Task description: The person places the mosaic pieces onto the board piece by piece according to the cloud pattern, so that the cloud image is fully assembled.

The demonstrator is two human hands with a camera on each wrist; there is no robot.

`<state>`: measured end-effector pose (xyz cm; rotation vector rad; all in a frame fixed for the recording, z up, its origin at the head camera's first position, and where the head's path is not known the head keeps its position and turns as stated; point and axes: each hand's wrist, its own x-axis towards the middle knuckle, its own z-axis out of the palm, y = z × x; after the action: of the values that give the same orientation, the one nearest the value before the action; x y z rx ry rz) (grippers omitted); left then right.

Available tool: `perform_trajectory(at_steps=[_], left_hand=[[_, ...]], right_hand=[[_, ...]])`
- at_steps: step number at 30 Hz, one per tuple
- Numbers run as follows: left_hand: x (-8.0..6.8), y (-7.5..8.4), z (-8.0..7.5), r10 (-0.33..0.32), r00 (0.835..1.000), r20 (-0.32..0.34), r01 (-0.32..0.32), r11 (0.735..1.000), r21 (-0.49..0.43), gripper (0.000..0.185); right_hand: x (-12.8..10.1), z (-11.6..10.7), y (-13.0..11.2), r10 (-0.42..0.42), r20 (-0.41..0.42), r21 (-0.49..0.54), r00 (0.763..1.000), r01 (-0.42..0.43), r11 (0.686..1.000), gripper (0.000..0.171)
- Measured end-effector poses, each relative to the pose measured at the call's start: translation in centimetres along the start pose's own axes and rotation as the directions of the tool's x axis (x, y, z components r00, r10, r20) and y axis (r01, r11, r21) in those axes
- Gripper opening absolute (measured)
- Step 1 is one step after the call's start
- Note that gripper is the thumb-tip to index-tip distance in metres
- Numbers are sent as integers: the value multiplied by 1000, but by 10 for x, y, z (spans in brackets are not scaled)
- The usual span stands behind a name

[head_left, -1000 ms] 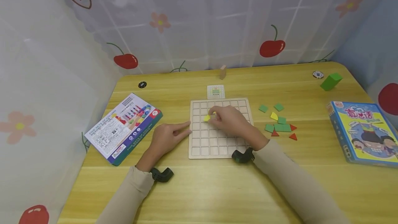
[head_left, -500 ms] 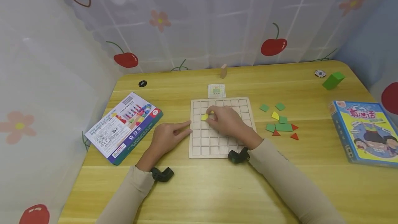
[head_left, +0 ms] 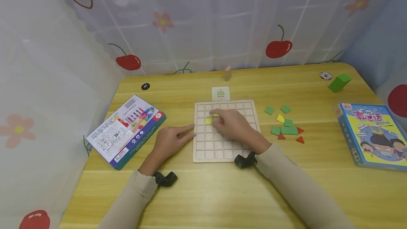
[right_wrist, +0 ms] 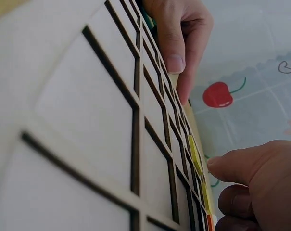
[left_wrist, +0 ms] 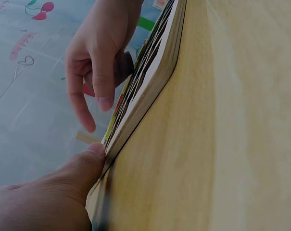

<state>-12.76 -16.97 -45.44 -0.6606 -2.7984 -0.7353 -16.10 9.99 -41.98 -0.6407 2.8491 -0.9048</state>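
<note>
A wooden grid board (head_left: 222,151) lies in the middle of the table. My right hand (head_left: 230,123) hovers low over its upper left part, fingers bent, fingertips touching a yellow piece (head_left: 208,121) that sits square in a cell. In the right wrist view the yellow piece (right_wrist: 193,151) lies flat in the board (right_wrist: 87,110) just under my right hand's (right_wrist: 251,178) thumb. My left hand (head_left: 173,139) lies on the table, its straight fingers pressing the board's left edge. In the left wrist view my left hand (left_wrist: 54,192) touches the board's rim (left_wrist: 150,91).
Loose green squares, red triangles and a yellow piece (head_left: 286,126) lie right of the board. A pattern card (head_left: 220,93) sits behind it. A game box (head_left: 125,130) lies left, a blue box (head_left: 372,135) right. A green block (head_left: 338,82) and a wooden block (head_left: 228,73) stand farther back.
The yellow piece has slid a little to the left and turned from tilted to square in its cell under my right fingers. My left hand has stayed put.
</note>
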Motion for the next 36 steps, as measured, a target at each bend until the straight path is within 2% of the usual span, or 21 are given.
perform_trajectory(at_steps=[7, 11, 16, 21, 27, 36], left_hand=[[0, 0, -1, 1, 1000, 3, -1, 1000, -6, 39], [0, 0, -2, 4, 1000, -2, -4, 1000, -11, 38], [0, -1, 0, -2, 1000, 10, 2, 1000, -11, 38], [0, 0, 0, -5, 1000, 14, 5, 1000, -7, 38], [1, 1, 0, -8, 1000, 14, 9, 1000, -10, 39], [0, 1, -1, -17, 1000, 22, 18, 1000, -18, 38]], right_hand=[[-21, -19, 13, -24, -88, 29, 996, 26, 999, 36], [-36, -33, 27, -41, -112, 4, 993, 41, 999, 35], [-57, -55, 53, -2, -138, -23, 990, -2, 1000, 29], [-80, -66, 82, 40, -200, -83, 979, -58, 995, 27], [-101, -83, 110, 155, -164, -111, 974, -175, 978, 30], [-114, -106, 130, 197, -73, -116, 978, -204, 972, 32]])
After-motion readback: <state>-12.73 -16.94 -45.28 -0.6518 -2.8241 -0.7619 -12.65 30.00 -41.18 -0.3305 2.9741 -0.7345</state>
